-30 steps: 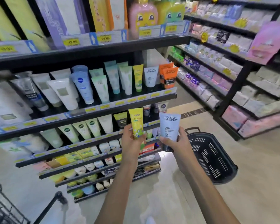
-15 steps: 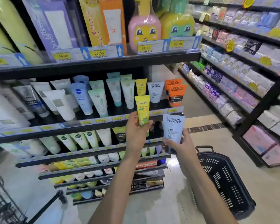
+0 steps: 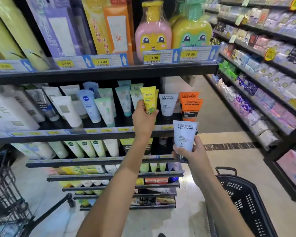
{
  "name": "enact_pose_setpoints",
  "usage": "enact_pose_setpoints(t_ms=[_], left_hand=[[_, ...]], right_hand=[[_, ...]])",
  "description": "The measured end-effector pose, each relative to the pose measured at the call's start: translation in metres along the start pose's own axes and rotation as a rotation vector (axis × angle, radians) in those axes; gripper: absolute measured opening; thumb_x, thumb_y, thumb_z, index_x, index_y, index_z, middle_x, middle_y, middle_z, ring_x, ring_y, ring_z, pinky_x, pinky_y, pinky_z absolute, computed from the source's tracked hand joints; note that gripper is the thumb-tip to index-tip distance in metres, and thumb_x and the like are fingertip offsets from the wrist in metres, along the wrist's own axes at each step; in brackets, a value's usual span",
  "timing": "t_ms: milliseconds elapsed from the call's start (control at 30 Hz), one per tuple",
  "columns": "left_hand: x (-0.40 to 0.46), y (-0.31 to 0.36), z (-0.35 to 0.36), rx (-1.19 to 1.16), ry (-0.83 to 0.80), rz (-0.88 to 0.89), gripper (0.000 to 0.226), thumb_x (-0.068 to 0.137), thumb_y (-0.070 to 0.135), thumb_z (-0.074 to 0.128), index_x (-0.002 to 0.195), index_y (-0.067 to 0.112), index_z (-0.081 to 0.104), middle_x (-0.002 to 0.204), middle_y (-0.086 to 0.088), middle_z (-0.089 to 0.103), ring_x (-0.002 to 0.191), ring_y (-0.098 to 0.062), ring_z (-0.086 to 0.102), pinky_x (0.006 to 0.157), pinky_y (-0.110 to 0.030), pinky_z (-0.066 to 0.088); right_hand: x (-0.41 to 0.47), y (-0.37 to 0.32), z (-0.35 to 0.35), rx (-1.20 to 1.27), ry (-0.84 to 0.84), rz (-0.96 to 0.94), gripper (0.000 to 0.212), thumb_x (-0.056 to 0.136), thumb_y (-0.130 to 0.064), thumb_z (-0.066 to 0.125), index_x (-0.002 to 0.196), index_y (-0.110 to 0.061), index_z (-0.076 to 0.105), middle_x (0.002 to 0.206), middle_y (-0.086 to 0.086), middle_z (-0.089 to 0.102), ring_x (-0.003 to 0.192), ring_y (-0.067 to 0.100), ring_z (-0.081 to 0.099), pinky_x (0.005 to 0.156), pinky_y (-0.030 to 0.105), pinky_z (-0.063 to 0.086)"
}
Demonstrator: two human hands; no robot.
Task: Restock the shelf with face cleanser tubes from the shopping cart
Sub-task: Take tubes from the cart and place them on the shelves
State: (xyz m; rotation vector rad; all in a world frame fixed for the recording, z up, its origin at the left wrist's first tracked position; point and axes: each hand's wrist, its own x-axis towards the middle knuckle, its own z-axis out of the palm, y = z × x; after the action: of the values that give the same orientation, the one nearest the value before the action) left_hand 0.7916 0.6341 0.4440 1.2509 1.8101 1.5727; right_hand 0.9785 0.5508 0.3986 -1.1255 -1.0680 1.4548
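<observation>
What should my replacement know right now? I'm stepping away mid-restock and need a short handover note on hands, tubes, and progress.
Left hand: grips the yellow plastic cleanser tube by its lower end, raised at the black middle shelf, right in front of a matching yellow tube that stands there. Not released yet.
Right hand: holds the pale blue-white L'Oreal Men Expert tube upright, below that shelf's edge.
A matching white Men Expert tube stands on the shelf beside the orange ones.
Left to do: set the yellow tube down, then shelve the pale one by its match.
</observation>
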Motion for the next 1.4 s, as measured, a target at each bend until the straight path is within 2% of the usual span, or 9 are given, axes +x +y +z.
enact_pose_setpoints(t_ms=[133, 367, 500, 667, 933, 1033, 1133, 1267, 1400], left_hand=[[0.006, -0.012, 0.012, 0.133, -0.024, -0.023, 0.032, 0.083, 0.02, 0.083, 0.105, 0.021, 0.058, 0.093, 0.009, 0.069, 0.088, -0.015, 0.068, 0.084, -0.045, 0.058], [0.007, -0.024, 0.016, 0.331, -0.052, 0.008, 0.038, 0.082, 0.019, 0.083, 0.105, 0.016, 0.052, 0.097, -0.003, 0.07, 0.09, -0.029, 0.068, 0.081, -0.049, 0.058], [0.007, -0.024, 0.014, 0.359, -0.052, -0.003, 0.039, 0.084, 0.02, 0.081, 0.107, 0.016, 0.05, 0.099, -0.006, 0.069, 0.091, -0.032, 0.067, 0.082, -0.051, 0.057], [0.007, -0.023, 0.013, 0.39, -0.069, 0.011, 0.043, 0.085, 0.023, 0.081, 0.111, 0.016, 0.048, 0.101, -0.008, 0.07, 0.091, -0.033, 0.068, 0.079, -0.051, 0.058], [0.005, -0.025, 0.008, 0.429, -0.112, 0.026, 0.046, 0.086, 0.024, 0.08, 0.115, 0.013, 0.046, 0.101, -0.01, 0.069, 0.091, -0.035, 0.067, 0.076, -0.051, 0.058], [0.005, -0.024, 0.007, 0.44, -0.13, 0.024, 0.047, 0.087, 0.025, 0.079, 0.118, 0.012, 0.045, 0.103, -0.012, 0.069, 0.094, -0.037, 0.067, 0.078, -0.052, 0.057], [0.004, -0.024, 0.003, 0.423, -0.156, 0.029, 0.05, 0.087, 0.028, 0.08, 0.12, 0.014, 0.044, 0.107, -0.011, 0.07, 0.098, -0.036, 0.068, 0.081, -0.052, 0.057], [0.002, -0.033, -0.012, 0.503, -0.187, 0.103, 0.055, 0.087, 0.043, 0.077, 0.124, 0.016, 0.046, 0.112, -0.007, 0.07, 0.101, -0.034, 0.068, 0.082, -0.051, 0.057], [0.007, -0.055, -0.04, 0.713, -0.285, 0.245, 0.059, 0.091, 0.058, 0.066, 0.127, 0.013, 0.057, 0.113, -0.009, 0.072, 0.104, -0.035, 0.067, 0.087, -0.048, 0.054]], right_hand=[[0.002, 0.002, -0.005, -0.014, 0.01, 0.007, 0.062, 0.083, -0.008, 0.083, 0.134, -0.025, 0.052, 0.118, 0.003, 0.07, 0.1, 0.023, 0.074, 0.076, 0.03, 0.061], [0.005, 0.009, -0.008, 0.0, 0.011, -0.002, 0.056, 0.082, -0.007, 0.084, 0.126, -0.027, 0.056, 0.113, 0.006, 0.072, 0.096, 0.03, 0.074, 0.081, 0.042, 0.062], [0.006, 0.01, -0.004, -0.001, 0.01, -0.002, 0.058, 0.082, -0.007, 0.084, 0.128, -0.028, 0.055, 0.116, 0.007, 0.07, 0.095, 0.03, 0.075, 0.081, 0.04, 0.062], [0.006, 0.009, 0.0, -0.004, 0.031, -0.014, 0.058, 0.083, -0.008, 0.082, 0.13, -0.026, 0.053, 0.118, 0.005, 0.069, 0.09, 0.02, 0.075, 0.068, 0.023, 0.058], [0.011, 0.004, 0.01, -0.068, 0.101, -0.092, 0.06, 0.077, -0.019, 0.089, 0.124, -0.032, 0.054, 0.116, 0.007, 0.069, 0.099, 0.028, 0.073, 0.081, 0.043, 0.063], [0.014, -0.005, 0.018, -0.128, 0.134, -0.137, 0.058, 0.08, -0.015, 0.088, 0.122, -0.035, 0.054, 0.114, -0.005, 0.067, 0.101, 0.012, 0.069, 0.076, 0.032, 0.061], [0.019, -0.011, 0.024, -0.197, 0.16, -0.177, 0.059, 0.079, -0.017, 0.088, 0.125, -0.033, 0.055, 0.113, -0.01, 0.069, 0.102, 0.01, 0.068, 0.078, 0.035, 0.062], [0.026, -0.018, 0.033, -0.286, 0.218, -0.244, 0.062, 0.077, -0.022, 0.091, 0.126, -0.032, 0.054, 0.113, -0.013, 0.068, 0.104, 0.011, 0.067, 0.079, 0.04, 0.063], [0.037, -0.024, 0.047, -0.356, 0.29, -0.308, 0.06, 0.068, -0.029, 0.091, 0.115, -0.034, 0.054, 0.113, -0.005, 0.067, 0.103, 0.014, 0.067, 0.08, 0.048, 0.062]])
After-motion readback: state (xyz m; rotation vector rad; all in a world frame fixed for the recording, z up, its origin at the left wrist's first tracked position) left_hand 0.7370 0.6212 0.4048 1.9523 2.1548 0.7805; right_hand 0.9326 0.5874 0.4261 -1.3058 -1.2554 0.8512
